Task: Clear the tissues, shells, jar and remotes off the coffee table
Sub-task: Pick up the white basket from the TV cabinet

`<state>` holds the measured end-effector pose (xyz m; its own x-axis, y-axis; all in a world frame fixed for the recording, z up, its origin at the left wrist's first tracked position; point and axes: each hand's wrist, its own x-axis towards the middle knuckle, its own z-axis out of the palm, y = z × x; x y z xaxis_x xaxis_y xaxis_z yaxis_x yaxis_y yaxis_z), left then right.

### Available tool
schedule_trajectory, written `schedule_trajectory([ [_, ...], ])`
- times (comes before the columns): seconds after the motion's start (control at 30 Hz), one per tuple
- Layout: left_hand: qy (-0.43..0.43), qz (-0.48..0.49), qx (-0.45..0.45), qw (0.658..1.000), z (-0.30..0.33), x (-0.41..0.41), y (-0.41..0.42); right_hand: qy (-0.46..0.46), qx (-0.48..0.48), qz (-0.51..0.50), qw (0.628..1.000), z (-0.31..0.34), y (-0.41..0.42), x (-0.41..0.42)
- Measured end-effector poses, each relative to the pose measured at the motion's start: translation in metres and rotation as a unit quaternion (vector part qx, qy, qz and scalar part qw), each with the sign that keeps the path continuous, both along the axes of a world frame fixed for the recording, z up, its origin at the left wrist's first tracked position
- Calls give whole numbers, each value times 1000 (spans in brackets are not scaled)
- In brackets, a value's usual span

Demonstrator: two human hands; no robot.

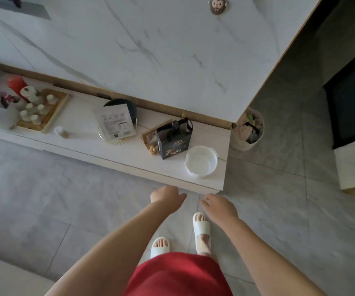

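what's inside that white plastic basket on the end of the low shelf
Nothing visible: the white basket looks empty, its pale bottom showing. The near wall's inner face is hidden. Both hands hang in front of the shelf, holding nothing.

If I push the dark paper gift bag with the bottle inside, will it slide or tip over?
The dark gift bag stands tall and narrow with a bottle rising inside, so it is probably top-heavy and may tip rather than slide. Its paper walls would likely buckle under a push. The smooth white ledge probably offers little friction.

Grey tiled floor (65, 199), white marble wall (151, 50), low white cabinet (108, 150) along it.
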<state>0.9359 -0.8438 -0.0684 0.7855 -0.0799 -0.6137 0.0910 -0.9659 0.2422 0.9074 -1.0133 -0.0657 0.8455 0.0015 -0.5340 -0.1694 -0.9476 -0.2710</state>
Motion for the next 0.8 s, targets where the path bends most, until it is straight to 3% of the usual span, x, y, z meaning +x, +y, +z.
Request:
schedule_trajectory([
  [0.23, 38, 138, -12, 990, -28, 56, -46, 45, -28, 39, 998, -25, -44, 82],
  [0.5, 95, 280, -55, 954, -75, 107, -82, 86, -43, 70, 993, -76, -76, 163],
  [0.7, 121, 335, -74, 932, -121, 129, -90, 125, -57, 42, 990, -126, -81, 187],
  [0.8, 137, 349, -84, 923, -149, 141, -90, 138, -36, -22, 989, -153, -79, 193],
])
